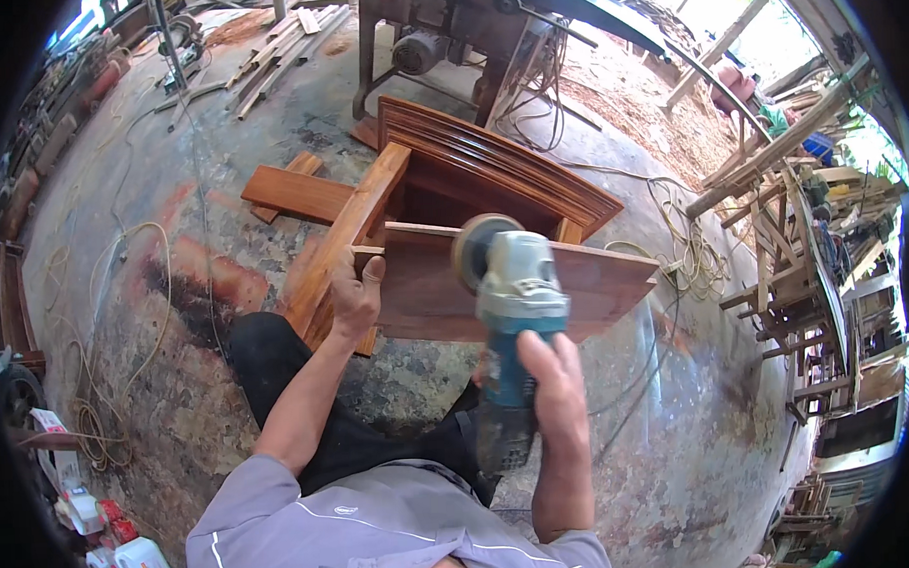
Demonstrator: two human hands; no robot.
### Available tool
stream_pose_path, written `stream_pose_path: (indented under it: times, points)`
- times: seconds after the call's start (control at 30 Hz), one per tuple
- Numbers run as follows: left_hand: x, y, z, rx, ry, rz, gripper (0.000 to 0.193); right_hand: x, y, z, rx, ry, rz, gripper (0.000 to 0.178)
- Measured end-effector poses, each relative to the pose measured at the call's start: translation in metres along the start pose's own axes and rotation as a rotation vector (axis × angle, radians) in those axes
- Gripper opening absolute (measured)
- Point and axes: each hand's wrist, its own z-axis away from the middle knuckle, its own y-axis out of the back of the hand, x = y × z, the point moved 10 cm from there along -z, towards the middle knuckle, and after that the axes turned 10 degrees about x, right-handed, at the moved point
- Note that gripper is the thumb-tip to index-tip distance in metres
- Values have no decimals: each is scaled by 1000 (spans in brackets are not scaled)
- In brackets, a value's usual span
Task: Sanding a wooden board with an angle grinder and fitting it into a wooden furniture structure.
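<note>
The concrete floor (220, 172), stained and strewn with sawdust, carried everything in view. At its middle lay a curved, moulded wooden frame (490, 168), and across its near side stood a flat wooden panel (425, 285) on edge, joined to a long side rail (348, 233) that ran down toward the person's knee. Behind the frame stood a heavy sawing machine (436, 34), and loose timber offcuts (276, 45) lay to its left. Pale cables (116, 326) looped over the floor on the left, more tangled to the right of the panel.

The right hand (553, 391) had its grip closed fully round the body of a teal angle grinder (511, 322), whose sanding disc (478, 248) met the panel's upper edge. The left hand (355, 292) had its grip clasped on the panel's left end beside the rail, thumb up over the edge.
</note>
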Motion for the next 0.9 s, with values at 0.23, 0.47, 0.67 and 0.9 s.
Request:
stream_pose_path:
  times: [0.23, 0.47, 0.67, 0.9]
  points:
    - [-5, 0, 2, -19, 24, 50, 32, 24, -51, -16, -108, 74, 253, 51]
    - [-4, 2, 1, -13, 19, 17, 32, 11, -14, -9, 1, 22, 189, 44]
    - [-2, -2, -1, -25, 72, 26, 37, -3, 27, -6, 125, 83, 168, 45]
    - [-6, 1, -1, -17, 79, -36, 37, -13, 87, -15, 266, 115, 64, 44]
